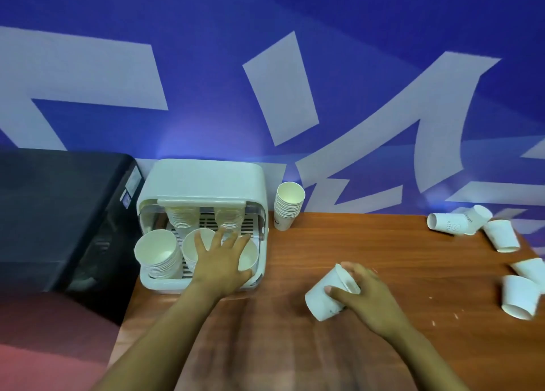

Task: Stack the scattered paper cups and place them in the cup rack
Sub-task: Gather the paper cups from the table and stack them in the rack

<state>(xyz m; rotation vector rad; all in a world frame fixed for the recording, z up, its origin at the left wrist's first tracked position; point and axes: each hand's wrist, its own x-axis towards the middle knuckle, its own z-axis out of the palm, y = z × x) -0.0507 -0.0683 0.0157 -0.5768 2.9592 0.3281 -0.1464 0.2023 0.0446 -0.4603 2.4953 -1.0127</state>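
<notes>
right now i see my right hand curled around a tilted paper cup, right of the cup rack; my left hand, fingers spread, hovers over cup stacks in the rack.

No wording is being made out clearly. Faint grey print is being shown on the tipped paper cups at two o'clock, too blurred to be read. Large white letter-shapes on the blue wall are being cropped beyond reading.
</notes>
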